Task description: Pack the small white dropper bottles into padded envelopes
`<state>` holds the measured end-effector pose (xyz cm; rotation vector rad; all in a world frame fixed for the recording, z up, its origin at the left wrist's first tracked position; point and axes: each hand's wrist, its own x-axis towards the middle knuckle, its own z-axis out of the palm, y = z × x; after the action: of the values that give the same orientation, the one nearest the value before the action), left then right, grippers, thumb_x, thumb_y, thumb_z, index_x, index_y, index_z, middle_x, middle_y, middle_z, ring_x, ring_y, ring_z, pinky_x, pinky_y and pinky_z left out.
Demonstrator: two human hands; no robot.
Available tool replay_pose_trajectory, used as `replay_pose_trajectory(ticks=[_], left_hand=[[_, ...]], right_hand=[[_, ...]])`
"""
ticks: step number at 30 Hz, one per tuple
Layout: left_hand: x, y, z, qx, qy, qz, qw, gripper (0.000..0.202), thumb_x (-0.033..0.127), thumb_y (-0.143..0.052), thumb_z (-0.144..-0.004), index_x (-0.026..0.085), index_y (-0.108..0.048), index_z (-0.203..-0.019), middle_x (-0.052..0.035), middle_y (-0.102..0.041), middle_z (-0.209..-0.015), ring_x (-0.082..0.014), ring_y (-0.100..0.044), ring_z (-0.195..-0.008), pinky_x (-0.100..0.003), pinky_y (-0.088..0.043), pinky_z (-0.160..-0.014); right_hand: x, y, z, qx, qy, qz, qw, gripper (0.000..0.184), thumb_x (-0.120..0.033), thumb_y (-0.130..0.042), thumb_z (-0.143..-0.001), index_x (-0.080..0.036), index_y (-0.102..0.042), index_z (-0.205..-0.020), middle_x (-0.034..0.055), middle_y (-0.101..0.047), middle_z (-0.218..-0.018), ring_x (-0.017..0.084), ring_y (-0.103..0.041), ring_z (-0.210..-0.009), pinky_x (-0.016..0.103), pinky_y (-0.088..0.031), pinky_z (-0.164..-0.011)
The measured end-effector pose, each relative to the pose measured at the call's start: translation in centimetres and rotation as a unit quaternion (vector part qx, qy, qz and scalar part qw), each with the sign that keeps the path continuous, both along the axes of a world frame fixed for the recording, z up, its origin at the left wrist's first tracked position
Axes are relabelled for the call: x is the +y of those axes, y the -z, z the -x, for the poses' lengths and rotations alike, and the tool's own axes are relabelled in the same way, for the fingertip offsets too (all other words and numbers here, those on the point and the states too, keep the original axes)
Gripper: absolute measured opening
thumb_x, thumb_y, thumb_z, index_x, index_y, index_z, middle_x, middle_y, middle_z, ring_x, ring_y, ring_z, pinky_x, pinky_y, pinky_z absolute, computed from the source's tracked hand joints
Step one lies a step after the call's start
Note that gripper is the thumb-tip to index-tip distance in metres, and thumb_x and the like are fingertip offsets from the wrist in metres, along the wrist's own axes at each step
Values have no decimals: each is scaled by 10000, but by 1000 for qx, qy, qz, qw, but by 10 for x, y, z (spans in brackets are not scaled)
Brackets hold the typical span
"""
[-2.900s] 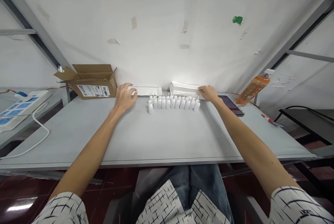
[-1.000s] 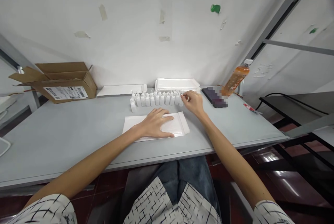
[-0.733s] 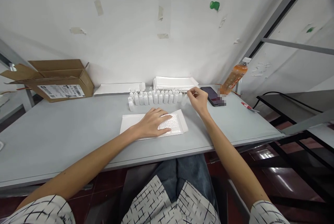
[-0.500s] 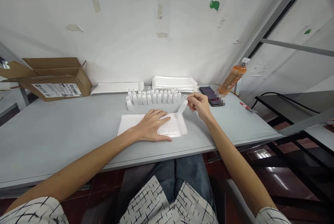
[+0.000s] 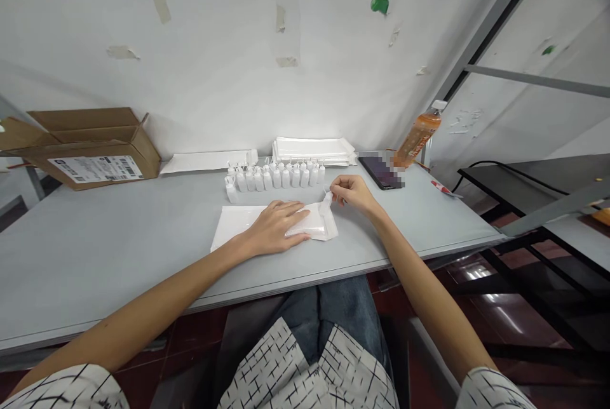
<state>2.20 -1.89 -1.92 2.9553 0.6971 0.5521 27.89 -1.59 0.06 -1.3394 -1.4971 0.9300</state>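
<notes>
My left hand (image 5: 274, 228) lies flat on a white padded envelope (image 5: 312, 225), pressing it to the table. My right hand (image 5: 351, 196) pinches a small white dropper bottle (image 5: 326, 202) between its fingers. The bottle tilts down to the envelope's right end, its lower part at the mouth or just inside; I cannot tell which. A row of several similar white dropper bottles (image 5: 274, 177) stands upright just beyond the envelope, not touching either hand.
The grey table (image 5: 105, 250) holds a stack of white envelopes (image 5: 312, 150) and a flat white envelope (image 5: 204, 162) at the wall. An open cardboard box (image 5: 90, 158) stands far left. A phone (image 5: 376, 171) and an orange drink bottle (image 5: 418, 139) sit back right.
My right hand has lifted one bottle out of the row and brought it down to the envelope's end. My left hand has stayed on the envelope, and the view has tilted slightly.
</notes>
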Motion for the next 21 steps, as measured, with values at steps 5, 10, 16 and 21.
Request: replay_pose_trajectory(ticks=[5,10,16,21], left_hand=[[2,2,-2,-52,-38,11,998,447,446,-451,-985,170,-568,-1318,-129,-633,-1304,-275,-594,-1186,-431,-448,-963],[6,3,-2,-83,-101,4,991,483,481,-448,-975,145,-578,-1297,-142,-634,-1296,-289,-596,-1170,-446,-463,-969],[10,7,0,-87,-114,2,990,472,466,-497,-953,139,-587,-1280,-141,-632,-1296,-292,-591,-1177,-457,-464,-989],[10,6,-1,-86,-115,3,990,461,452,-508,-952,134,-590,-1275,-142,-638,-1285,-292,-594,-1172,-456,-468,-982]], right_hand=[[1,3,5,20,9,1,1000,124,-277,-607,-711,-165,-605,-658,12,-653,-592,94,-484,-393,240,-339,-439],[-3,11,21,-29,-96,-1,995,159,-287,-594,-722,-154,-660,-666,11,-636,-652,105,-477,-532,245,-350,-525],[-9,12,30,-129,-160,-72,976,197,-247,-539,-760,-158,-656,-628,-13,-538,-657,100,-416,-581,246,-325,-561],[1,7,14,-82,36,-127,988,231,-381,-632,-777,-174,-732,-793,50,-681,-802,148,-524,-660,277,-414,-629]])
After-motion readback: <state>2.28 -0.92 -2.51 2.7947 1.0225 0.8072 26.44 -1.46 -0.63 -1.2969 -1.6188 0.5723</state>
